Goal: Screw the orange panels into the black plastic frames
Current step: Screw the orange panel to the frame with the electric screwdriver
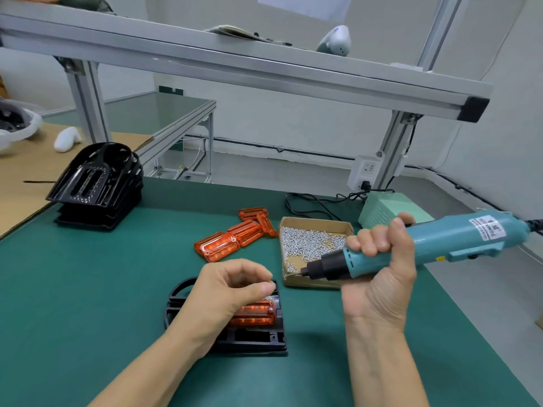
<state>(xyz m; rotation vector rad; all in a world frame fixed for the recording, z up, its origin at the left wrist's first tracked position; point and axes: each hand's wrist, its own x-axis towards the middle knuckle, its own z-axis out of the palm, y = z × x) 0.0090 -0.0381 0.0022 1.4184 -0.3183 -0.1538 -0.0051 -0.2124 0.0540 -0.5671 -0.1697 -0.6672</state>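
The thumb and forefinger tips of the left hand [226, 289] are drawn together as if pinching something small, though whatever lies between them is too small to make out; the other fingers are curled loosely, and the hand hovers over the black plastic frame [252, 339] lying flat on the green work mat [88, 289]. Beneath that hand, a translucent orange ribbed panel [255, 314] sits in the frame's upper part, partly hidden by the palm. The right hand [382, 274] has all its fingers wrapped round the body of a teal electric screwdriver [426, 245], thumb up along its far side, holding it nearly level with its black nose pointing left, above the near edge of a shallow brown cardboard box of small silver screws [308, 245]. That box stands just to the right of the frame and between the two hands. Beyond the left hand, a loose heap of further orange panels [235, 236] lies on the mat beside the box. Farther left, near the mat's edge, stands a stack of black plastic frames [97, 186], its topmost one tilted. Behind the screwdriver sits a pale green power supply box [382, 210] with black cable [308, 204] coiled beside it, and a grey aluminium shelf rail [235, 71] crosses overhead.
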